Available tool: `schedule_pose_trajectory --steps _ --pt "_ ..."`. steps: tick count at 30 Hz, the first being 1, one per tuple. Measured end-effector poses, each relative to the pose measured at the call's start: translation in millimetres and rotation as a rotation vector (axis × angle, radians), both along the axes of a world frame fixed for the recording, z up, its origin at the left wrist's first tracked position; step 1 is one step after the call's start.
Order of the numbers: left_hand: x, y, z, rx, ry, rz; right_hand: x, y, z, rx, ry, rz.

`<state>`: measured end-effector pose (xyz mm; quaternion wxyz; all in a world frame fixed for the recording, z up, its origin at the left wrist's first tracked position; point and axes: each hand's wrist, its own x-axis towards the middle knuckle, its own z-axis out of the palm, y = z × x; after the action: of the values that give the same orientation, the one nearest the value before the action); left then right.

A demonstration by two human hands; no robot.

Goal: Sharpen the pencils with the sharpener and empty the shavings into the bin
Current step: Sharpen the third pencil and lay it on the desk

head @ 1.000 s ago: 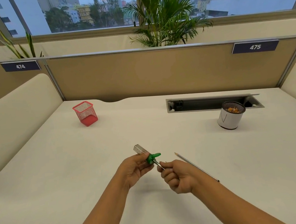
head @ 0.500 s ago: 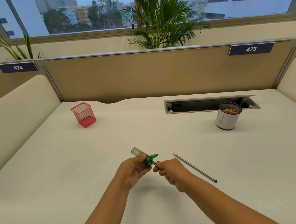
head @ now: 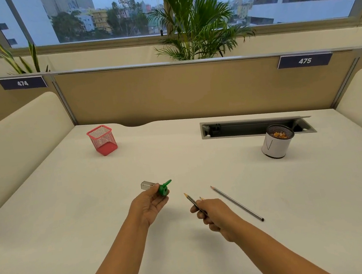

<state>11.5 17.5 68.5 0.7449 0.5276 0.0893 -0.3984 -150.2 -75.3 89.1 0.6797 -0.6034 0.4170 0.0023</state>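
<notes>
Over the desk point(head: 76, 214), the bin point(head: 275, 143) waited far right while the left hand point(head: 148, 204) clamped the sharpener point(head: 158, 187) and the right hand point(head: 215, 214), held apart, gripped the pencil point(head: 191, 200) point-forward, seemingly clear for inspection

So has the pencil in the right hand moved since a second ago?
Yes. The held pencil has come out of the sharpener and drawn back right, toward the loose pencil on the desk.
</notes>
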Motion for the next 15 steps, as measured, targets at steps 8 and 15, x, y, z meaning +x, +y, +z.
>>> schedule_pose_trajectory --steps 8,15 --pt "-11.5 4.0 0.7 -0.034 0.064 -0.051 -1.0 2.5 -8.7 -0.24 -0.127 -0.014" --pt "-15.7 4.0 5.5 -0.051 0.087 -0.075 -3.8 3.6 -13.4 -0.42 -0.194 -0.064"
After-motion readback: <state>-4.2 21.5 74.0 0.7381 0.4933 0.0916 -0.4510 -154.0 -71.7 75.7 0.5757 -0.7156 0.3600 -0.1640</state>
